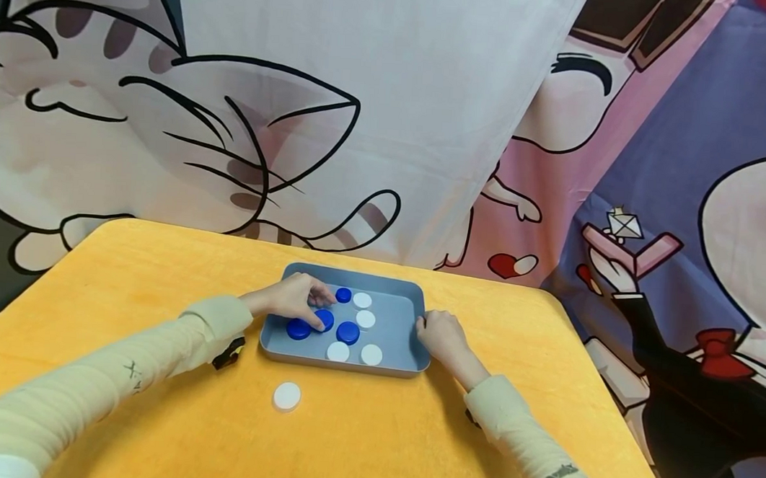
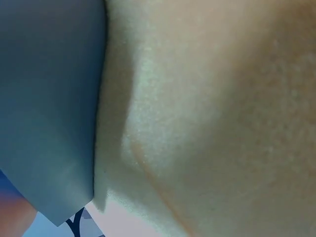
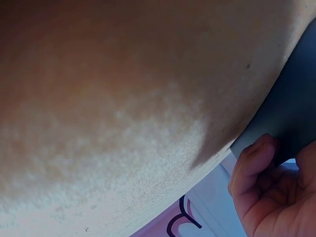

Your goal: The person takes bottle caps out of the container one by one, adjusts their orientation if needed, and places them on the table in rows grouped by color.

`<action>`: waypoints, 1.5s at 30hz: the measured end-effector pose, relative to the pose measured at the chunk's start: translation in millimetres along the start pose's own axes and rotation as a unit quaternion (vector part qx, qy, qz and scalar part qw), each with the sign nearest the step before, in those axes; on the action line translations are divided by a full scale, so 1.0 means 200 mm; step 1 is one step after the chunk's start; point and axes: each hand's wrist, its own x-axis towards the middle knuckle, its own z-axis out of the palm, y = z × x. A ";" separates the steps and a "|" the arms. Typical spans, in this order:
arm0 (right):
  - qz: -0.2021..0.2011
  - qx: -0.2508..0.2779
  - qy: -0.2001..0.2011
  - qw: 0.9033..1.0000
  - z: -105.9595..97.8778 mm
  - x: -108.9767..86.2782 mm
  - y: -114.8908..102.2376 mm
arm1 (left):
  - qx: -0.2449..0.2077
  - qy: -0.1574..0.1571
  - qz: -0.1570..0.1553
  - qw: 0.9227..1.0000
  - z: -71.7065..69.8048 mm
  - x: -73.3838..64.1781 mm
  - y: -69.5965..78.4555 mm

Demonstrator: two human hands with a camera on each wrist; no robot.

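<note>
A shallow grey-blue tray (image 1: 399, 308) lies on the table with several blue and white round discs inside. My left hand (image 1: 292, 295) reaches over its left side, thumb and fingers around a blue disc (image 1: 324, 320) in a pinch. Beside that hand lie another blue disc (image 1: 297, 329), a third blue disc (image 1: 348, 332) and a white disc (image 1: 365, 319). At the tray's right rim, my right hand (image 1: 444, 336) grips the edge with curled fingers; the right wrist view shows these fingers (image 3: 256, 163) against the tray wall (image 3: 291, 108). The left wrist view is mostly tabletop and tray wall.
One white disc (image 1: 286, 396) lies on the yellow table (image 1: 359, 440) in front of the tray. Behind the table's far edge hangs a cartoon-printed cloth (image 1: 389, 124). The tray's low wall surrounds the discs.
</note>
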 end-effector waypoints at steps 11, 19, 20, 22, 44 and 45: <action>-0.001 0.000 -0.001 1.000 0.00 0.00 -0.01 | 0.034 -0.029 -0.006 0.999 0.00 0.00 0.00; -0.008 -0.003 0.004 1.000 -0.01 -0.01 -0.01 | 0.042 -0.025 0.007 0.999 0.00 0.00 0.00; -0.009 -0.004 0.006 1.000 -0.01 -0.01 -0.01 | 0.043 -0.023 0.011 0.999 0.00 0.00 0.00; -0.010 -0.003 0.007 1.000 -0.01 0.00 -0.01 | 0.044 -0.019 0.018 0.999 0.00 0.00 0.00; 0.003 -0.004 -0.002 1.000 0.00 0.00 0.00 | 0.024 0.028 0.011 0.999 -0.03 0.00 0.05; 0.003 -0.005 -0.002 1.000 0.00 0.00 0.00 | 0.024 0.030 0.011 0.999 -0.04 0.00 0.06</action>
